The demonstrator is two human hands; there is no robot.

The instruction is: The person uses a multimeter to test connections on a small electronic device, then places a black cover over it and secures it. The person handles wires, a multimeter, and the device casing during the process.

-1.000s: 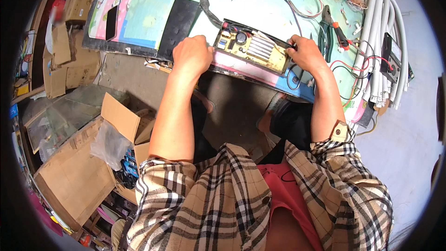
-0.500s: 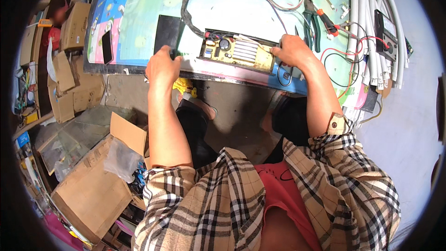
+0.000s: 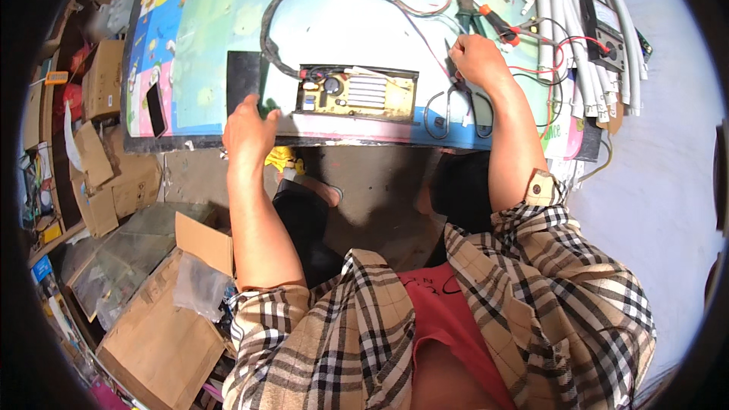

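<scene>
My left hand (image 3: 250,129) rests at the table's near edge, its thumb apart from the fingers. Its fingertips are by the lower end of a flat black plate (image 3: 243,76). Right of it lies a circuit board in a long black case (image 3: 357,93), joined to a thick black cable (image 3: 285,0). My right hand (image 3: 480,62) is over black-handled scissors (image 3: 454,95), its thumb and forefinger apart near their pivot. Pliers (image 3: 465,11) with dark green handles lie just beyond, their handles partly hidden by this hand.
An orange-and-black handled tool (image 3: 497,23) and a multimeter (image 3: 602,30) with red and black leads lie at the right. White tubes (image 3: 558,0) run alongside. A phone (image 3: 156,110) lies at the table's left. Cardboard boxes (image 3: 159,326) stand on the floor below left.
My right hand has left the circuit board's right end and moved right and away from me to the scissors. My left hand stays by the black plate. The whole view has shifted slightly.
</scene>
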